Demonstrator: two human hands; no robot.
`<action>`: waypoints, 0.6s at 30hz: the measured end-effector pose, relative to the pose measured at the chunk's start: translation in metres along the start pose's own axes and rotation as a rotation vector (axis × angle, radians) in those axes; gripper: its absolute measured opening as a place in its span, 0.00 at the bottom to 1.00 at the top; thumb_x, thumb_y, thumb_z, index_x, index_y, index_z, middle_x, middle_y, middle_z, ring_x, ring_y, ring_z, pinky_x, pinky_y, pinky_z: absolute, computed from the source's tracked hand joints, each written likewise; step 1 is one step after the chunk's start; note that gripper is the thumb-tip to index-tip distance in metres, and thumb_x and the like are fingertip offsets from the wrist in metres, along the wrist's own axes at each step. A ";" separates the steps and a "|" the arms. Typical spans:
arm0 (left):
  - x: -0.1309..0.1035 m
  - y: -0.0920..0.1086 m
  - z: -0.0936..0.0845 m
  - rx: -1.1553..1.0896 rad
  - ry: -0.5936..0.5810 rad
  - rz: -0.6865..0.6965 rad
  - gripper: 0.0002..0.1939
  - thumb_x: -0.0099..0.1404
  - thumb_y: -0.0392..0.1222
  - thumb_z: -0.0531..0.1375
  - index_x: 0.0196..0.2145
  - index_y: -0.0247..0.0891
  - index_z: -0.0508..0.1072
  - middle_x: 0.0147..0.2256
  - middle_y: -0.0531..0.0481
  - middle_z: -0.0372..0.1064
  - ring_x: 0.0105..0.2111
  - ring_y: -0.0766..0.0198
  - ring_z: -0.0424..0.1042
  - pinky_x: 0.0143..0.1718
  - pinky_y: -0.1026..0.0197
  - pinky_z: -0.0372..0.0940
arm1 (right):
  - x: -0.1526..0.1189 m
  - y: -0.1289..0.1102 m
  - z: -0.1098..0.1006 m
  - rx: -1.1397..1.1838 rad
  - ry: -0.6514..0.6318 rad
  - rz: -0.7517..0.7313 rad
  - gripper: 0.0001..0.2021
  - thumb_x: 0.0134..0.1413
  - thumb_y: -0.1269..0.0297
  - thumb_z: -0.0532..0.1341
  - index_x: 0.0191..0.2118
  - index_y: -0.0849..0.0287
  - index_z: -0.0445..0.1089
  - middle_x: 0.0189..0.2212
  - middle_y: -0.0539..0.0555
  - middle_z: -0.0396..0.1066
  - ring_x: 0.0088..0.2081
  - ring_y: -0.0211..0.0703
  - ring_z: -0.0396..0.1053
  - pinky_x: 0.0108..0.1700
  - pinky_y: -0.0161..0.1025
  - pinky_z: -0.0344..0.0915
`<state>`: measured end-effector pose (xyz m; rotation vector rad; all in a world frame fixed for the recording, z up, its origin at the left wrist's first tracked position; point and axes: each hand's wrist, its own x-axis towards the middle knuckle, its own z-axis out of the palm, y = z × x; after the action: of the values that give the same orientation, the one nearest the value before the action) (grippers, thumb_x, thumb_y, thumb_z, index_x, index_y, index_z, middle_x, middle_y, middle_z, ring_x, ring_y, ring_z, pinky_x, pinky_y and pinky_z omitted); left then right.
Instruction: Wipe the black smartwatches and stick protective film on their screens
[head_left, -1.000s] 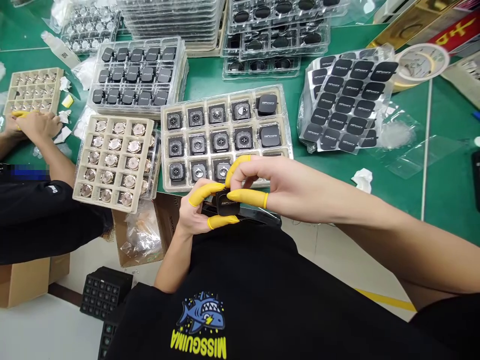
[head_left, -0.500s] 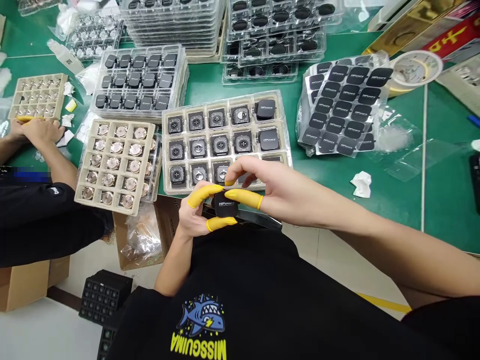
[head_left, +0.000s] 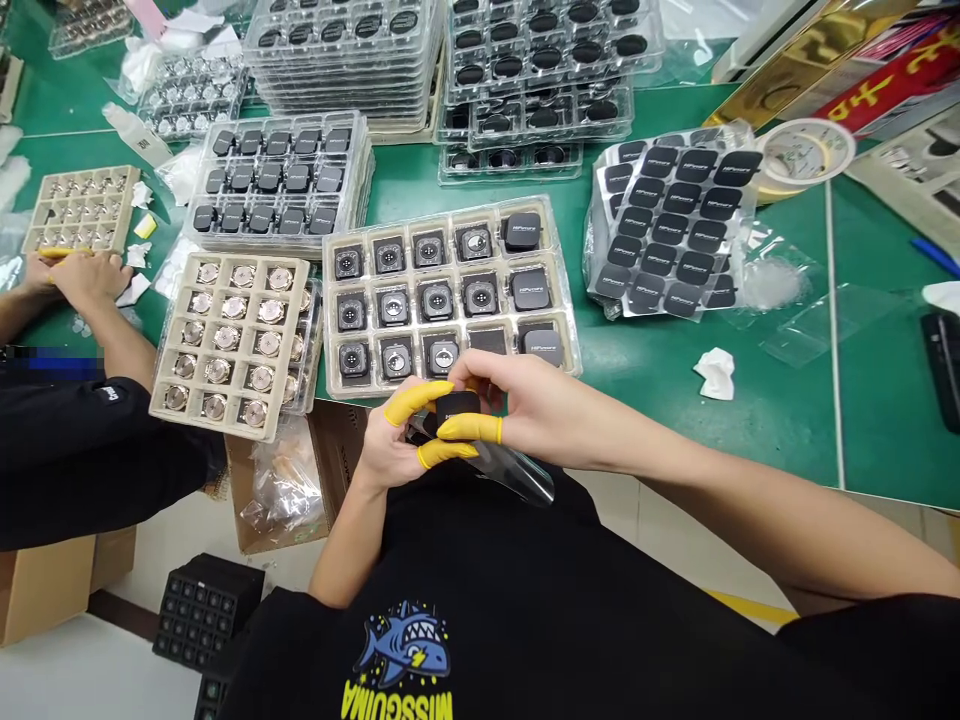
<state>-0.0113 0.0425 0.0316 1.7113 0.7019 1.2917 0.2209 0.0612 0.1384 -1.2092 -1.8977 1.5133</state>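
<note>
The left hand [head_left: 391,437] and right hand [head_left: 517,402] both pinch a black square piece [head_left: 457,403] between yellow-capped fingertips [head_left: 417,401]; it's held just in front of a tray [head_left: 501,262] of watches [head_left: 437,300] on the green surface [head_left: 637,400].

Bright light, glints on clear trays [head_left: 349,88]

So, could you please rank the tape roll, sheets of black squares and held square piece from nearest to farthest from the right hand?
1. Square piece, touching the right hand
2. Sheets of black squares, right and forward
3. Tape roll, right of the sheets
</note>
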 end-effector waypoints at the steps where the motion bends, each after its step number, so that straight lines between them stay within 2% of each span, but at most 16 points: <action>1: -0.001 0.001 0.000 0.014 0.001 -0.009 0.36 0.62 0.58 0.83 0.64 0.46 0.84 0.44 0.47 0.83 0.39 0.60 0.82 0.39 0.59 0.79 | 0.001 0.001 0.002 0.016 0.007 0.009 0.21 0.69 0.40 0.70 0.40 0.51 0.68 0.30 0.46 0.70 0.31 0.43 0.64 0.34 0.40 0.61; 4: -0.005 0.004 0.003 0.044 0.016 -0.014 0.34 0.67 0.55 0.81 0.66 0.47 0.82 0.46 0.46 0.84 0.42 0.58 0.84 0.42 0.58 0.81 | 0.004 0.004 0.010 0.039 0.071 0.012 0.20 0.71 0.42 0.69 0.38 0.51 0.67 0.27 0.45 0.69 0.29 0.42 0.62 0.33 0.40 0.58; 8: -0.010 0.007 0.011 0.074 0.072 -0.069 0.30 0.73 0.55 0.77 0.67 0.44 0.79 0.47 0.46 0.83 0.43 0.58 0.85 0.46 0.57 0.82 | 0.007 0.008 0.019 -0.025 0.161 -0.041 0.10 0.73 0.55 0.64 0.39 0.51 0.67 0.30 0.48 0.73 0.31 0.43 0.66 0.36 0.40 0.60; 11: -0.011 0.009 0.014 0.072 0.094 -0.131 0.36 0.75 0.53 0.75 0.74 0.46 0.72 0.49 0.48 0.83 0.45 0.60 0.84 0.51 0.57 0.82 | 0.008 0.009 0.021 -0.053 0.181 -0.068 0.09 0.73 0.59 0.62 0.38 0.51 0.66 0.32 0.49 0.74 0.33 0.44 0.68 0.37 0.40 0.62; 14: -0.009 0.011 0.012 0.025 0.082 -0.139 0.43 0.74 0.48 0.77 0.79 0.52 0.64 0.46 0.53 0.82 0.45 0.64 0.84 0.53 0.60 0.80 | 0.010 0.012 0.009 -0.062 0.185 -0.090 0.08 0.74 0.58 0.62 0.39 0.51 0.67 0.33 0.50 0.75 0.34 0.45 0.69 0.38 0.41 0.63; 18: -0.010 0.016 0.004 -0.031 0.049 -0.190 0.42 0.75 0.45 0.76 0.79 0.52 0.65 0.44 0.52 0.85 0.44 0.63 0.85 0.53 0.58 0.80 | 0.016 0.028 -0.025 -0.209 0.345 -0.038 0.09 0.74 0.55 0.63 0.39 0.51 0.68 0.34 0.52 0.76 0.34 0.47 0.68 0.39 0.43 0.61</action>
<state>-0.0114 0.0254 0.0406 1.5528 0.8477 1.2091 0.2419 0.0894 0.1177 -1.4118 -1.8603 1.0254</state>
